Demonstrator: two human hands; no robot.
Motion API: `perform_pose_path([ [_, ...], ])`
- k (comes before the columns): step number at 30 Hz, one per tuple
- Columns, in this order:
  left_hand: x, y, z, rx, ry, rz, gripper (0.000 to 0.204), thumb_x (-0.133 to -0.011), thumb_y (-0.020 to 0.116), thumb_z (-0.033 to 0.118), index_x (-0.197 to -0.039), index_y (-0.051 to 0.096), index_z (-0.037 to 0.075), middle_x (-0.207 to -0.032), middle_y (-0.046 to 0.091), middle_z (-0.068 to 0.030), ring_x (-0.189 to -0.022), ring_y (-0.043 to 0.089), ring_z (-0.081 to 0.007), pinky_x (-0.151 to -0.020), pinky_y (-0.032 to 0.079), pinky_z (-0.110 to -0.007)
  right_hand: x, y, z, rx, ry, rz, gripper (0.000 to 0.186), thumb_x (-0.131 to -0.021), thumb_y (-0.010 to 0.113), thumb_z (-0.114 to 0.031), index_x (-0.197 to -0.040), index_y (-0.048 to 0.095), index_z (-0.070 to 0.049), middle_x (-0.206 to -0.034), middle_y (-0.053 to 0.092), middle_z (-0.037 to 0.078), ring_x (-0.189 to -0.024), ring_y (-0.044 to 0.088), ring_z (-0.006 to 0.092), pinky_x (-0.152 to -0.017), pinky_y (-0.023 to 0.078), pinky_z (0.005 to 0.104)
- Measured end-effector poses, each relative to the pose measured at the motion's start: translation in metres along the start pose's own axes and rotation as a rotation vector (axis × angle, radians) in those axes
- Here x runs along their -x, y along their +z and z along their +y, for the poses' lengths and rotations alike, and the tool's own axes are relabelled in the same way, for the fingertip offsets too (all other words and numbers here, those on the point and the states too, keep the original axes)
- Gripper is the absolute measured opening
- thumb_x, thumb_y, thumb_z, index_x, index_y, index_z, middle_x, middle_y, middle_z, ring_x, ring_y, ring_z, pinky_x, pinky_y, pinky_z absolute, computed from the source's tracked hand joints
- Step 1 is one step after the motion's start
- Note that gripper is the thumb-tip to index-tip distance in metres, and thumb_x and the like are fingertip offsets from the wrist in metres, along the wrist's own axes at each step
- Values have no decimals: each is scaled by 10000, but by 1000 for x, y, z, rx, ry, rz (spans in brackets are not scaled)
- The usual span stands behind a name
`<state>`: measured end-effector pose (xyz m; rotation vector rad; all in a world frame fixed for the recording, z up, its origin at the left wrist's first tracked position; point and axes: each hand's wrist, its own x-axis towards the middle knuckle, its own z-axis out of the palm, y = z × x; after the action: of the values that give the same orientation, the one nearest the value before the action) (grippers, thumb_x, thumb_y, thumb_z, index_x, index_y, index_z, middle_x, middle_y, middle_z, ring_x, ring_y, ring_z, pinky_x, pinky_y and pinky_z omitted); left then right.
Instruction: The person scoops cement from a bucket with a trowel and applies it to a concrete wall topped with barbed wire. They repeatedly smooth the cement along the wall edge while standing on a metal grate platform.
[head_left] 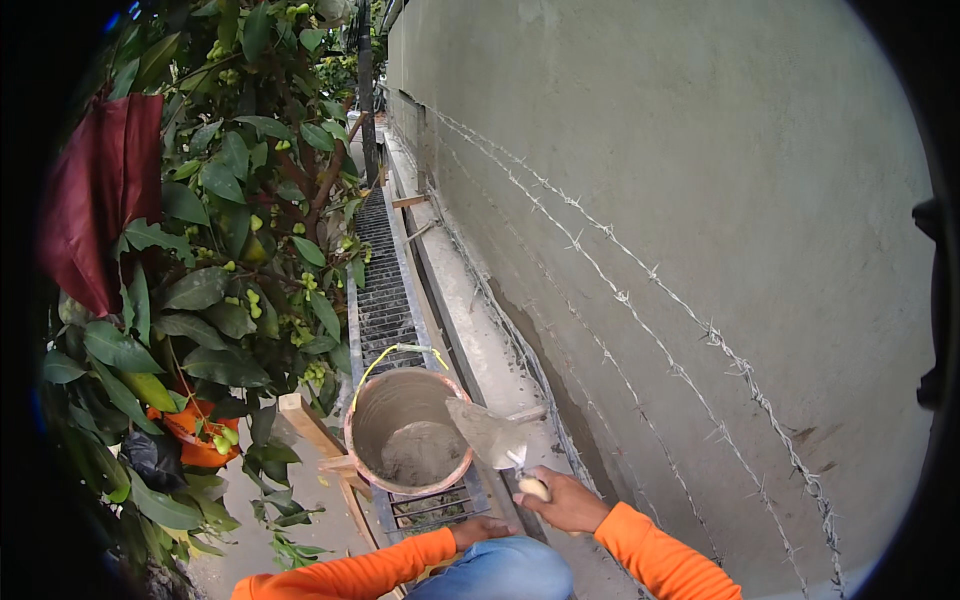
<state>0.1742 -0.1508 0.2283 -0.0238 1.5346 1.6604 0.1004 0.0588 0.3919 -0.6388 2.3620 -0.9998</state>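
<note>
One trowel (492, 432) sits in my right hand (566, 502), the grip closed tight round its pale handle, the blade tilted with a smear of grey mortar on it, just over the rim of the bucket (408, 430). The bucket stands on the metal grating walkway (385, 290) beside the plastered wall (700, 200), a heap of mortar left at its bottom. My left hand (480, 530) rests low by my knee; I cannot tell if that grip holds anything. I judge I'm loading mortar; next calls for carrying the blade level to the wall, clear of the barbed wire (640, 310).
</note>
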Motion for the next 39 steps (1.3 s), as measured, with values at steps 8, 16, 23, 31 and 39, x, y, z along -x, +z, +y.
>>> perform_pose_path([
  [8, 112, -27, 142, -276, 435, 41, 201, -1036, 572, 160, -1067, 653, -22, -964, 735, -109, -917, 673, -160, -881, 502, -298, -95, 63, -26, -406, -25, -91, 430, -915, 658, -232, -1271, 620, 6, -1078, 733, 167, -885, 728, 269, -715, 598, 379],
  [16, 71, -62, 173, -869, 986, 709, 397, -983, 689, 310, -1188, 641, -26, -1046, 684, -187, -923, 667, -283, -822, 547, -397, 65, 9, 49, -271, 259, -196, 471, -948, 634, -370, -1353, 594, -131, -1178, 680, 141, -980, 710, 267, -775, 594, 436],
  [23, 19, -111, 217, -946, 792, 810, 343, -1030, 589, 242, -1221, 617, -41, -1194, 670, -216, -1036, 652, -314, -966, 488, -398, 238, 82, 164, -945, 394, 641, 355, -984, 579, -335, -1277, 621, -140, -991, 676, 50, -775, 644, 169, -633, 556, 332],
  [31, 112, -316, 166, -1308, 101, 1480, 657, -941, 603, 529, -1474, 462, 172, -1429, 538, -200, -1315, 502, -397, -1077, 427, -502, 260, 161, 173, -1172, 776, 483, 252, -992, 605, -211, -1203, 624, -74, -885, 692, 101, -675, 648, 172, -584, 546, 315],
  [39, 74, -297, 146, -734, 198, 1020, 658, -957, 623, 525, -1411, 546, 55, -1282, 622, -160, -1181, 575, -268, -1045, 414, -358, 229, 141, 194, -923, 711, -24, 388, -1013, 615, -307, -1341, 578, -103, -1020, 682, 84, -767, 648, 155, -642, 552, 306],
])
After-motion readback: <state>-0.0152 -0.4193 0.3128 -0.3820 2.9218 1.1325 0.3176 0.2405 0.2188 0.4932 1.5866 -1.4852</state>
